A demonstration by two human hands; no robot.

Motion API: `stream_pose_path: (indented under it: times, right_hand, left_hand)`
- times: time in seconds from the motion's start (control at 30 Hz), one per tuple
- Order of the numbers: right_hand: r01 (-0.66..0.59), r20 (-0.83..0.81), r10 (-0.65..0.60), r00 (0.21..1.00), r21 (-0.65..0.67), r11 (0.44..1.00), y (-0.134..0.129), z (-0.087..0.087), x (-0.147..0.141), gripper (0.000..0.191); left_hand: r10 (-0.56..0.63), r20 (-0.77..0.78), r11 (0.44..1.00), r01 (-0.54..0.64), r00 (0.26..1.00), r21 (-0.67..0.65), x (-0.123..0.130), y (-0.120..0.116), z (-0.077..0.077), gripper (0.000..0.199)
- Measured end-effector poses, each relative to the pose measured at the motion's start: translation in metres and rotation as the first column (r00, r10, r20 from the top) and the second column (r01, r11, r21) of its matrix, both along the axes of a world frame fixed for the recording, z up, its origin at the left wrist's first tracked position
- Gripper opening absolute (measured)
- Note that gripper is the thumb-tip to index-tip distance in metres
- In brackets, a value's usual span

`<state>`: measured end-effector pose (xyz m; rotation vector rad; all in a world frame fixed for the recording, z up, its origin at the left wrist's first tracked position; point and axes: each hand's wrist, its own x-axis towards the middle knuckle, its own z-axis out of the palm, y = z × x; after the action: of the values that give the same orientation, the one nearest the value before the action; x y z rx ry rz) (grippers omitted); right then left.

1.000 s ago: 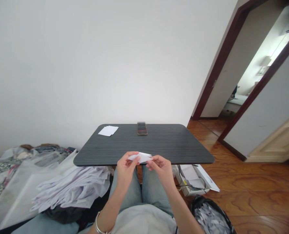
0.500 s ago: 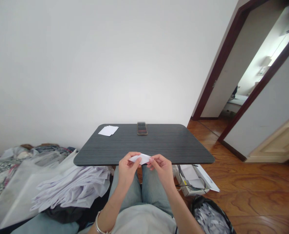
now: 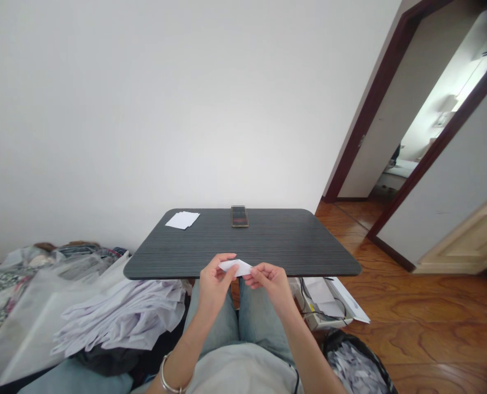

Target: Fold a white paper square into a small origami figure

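Note:
A small piece of folded white paper (image 3: 241, 266) is held between my two hands, above the near edge of the dark table. My left hand (image 3: 216, 274) pinches its left end, thumb in front and fingers behind. On the other side, my right hand (image 3: 269, 278) grips the right tip between thumb and fingers. Both hands are closed on the paper, and part of it is hidden behind the fingers. Several white paper sheets (image 3: 183, 220) lie stacked at the table's far left corner.
A phone (image 3: 239, 216) lies at the back middle of the table (image 3: 293, 241). White cloth-like folds (image 3: 124, 317) are heaped at left beside plastic. On the right floor stand a white box (image 3: 325, 306) with cables and a black bag (image 3: 356, 364) of paper scraps.
My right hand has shifted slightly left along the paper, and my left hand has risen a little. Both keep hold of it; the paper's angle differs slightly.

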<state>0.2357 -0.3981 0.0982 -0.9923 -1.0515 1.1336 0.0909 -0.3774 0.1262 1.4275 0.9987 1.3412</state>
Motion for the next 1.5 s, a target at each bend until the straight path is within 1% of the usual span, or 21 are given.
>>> stream_pose_path:
  times: [0.23,0.33,0.47,0.67,0.8,0.9,0.97,1.0,1.07,1.17,1.23,1.3,1.5]
  right_hand:
    - [0.023,0.070,-0.025,0.997,0.030,0.999,-0.001,0.001,-0.001,0.032]
    - [0.027,0.150,-0.038,0.988,0.080,0.996,-0.001,0.001,-0.002,0.031]
    - [0.054,0.267,-0.096,0.959,0.162,0.985,0.001,-0.001,-0.004,0.027]
    - [0.077,0.348,-0.155,0.925,0.229,0.970,0.002,-0.003,-0.001,0.032]
    - [0.115,0.461,-0.225,0.858,0.254,0.960,-0.001,-0.002,-0.001,0.027]
    - [0.134,0.527,-0.261,0.809,0.267,0.954,-0.002,-0.003,-0.003,0.018]
    - [0.109,0.532,-0.239,0.812,0.263,0.959,-0.001,-0.003,-0.005,0.017]
    - [0.091,0.525,-0.219,0.823,0.259,0.962,0.000,-0.004,-0.006,0.019]
    - [0.077,0.491,-0.198,0.848,0.256,0.964,0.001,-0.004,-0.007,0.023]
    - [0.116,0.428,-0.223,0.876,0.262,0.958,0.001,-0.002,-0.008,0.027]
    - [0.136,0.407,-0.236,0.882,0.260,0.956,0.001,-0.002,-0.008,0.028]
    - [0.126,0.409,-0.221,0.885,0.246,0.961,0.001,-0.002,-0.009,0.029]
    - [0.006,0.416,-0.091,0.905,0.203,0.979,0.001,-0.010,-0.005,0.029]
  left_hand:
    - [0.033,-0.049,0.998,-0.031,0.998,0.047,-0.002,0.001,0.001,0.025]
    - [0.040,-0.074,0.997,-0.035,0.996,0.066,-0.002,0.002,0.001,0.025]
    - [0.030,-0.092,0.997,-0.023,0.995,0.070,-0.002,0.002,0.002,0.024]
    - [0.030,-0.119,0.998,-0.022,0.992,0.066,-0.004,0.004,-0.001,0.026]
    - [0.054,-0.168,0.995,-0.039,0.984,0.091,-0.006,0.007,-0.004,0.027]
    - [0.004,-0.208,0.996,0.015,0.978,0.089,-0.007,0.009,-0.005,0.029]
    - [-0.051,-0.226,0.995,0.069,0.973,0.076,-0.007,0.009,-0.006,0.030]
    - [-0.077,-0.219,0.994,0.092,0.973,0.060,-0.006,0.009,-0.006,0.031]
    - [-0.126,-0.151,0.992,0.129,0.981,0.008,-0.004,0.008,-0.006,0.035]
    - [-0.179,-0.006,0.981,0.178,0.984,-0.079,0.000,0.005,-0.005,0.042]
    - [-0.169,0.039,0.981,0.172,0.985,-0.094,0.002,0.004,-0.004,0.040]
    - [-0.140,0.046,0.987,0.143,0.989,-0.076,0.003,0.003,-0.003,0.036]
    - [-0.086,0.082,0.995,0.089,0.993,-0.037,0.002,0.006,-0.005,0.035]
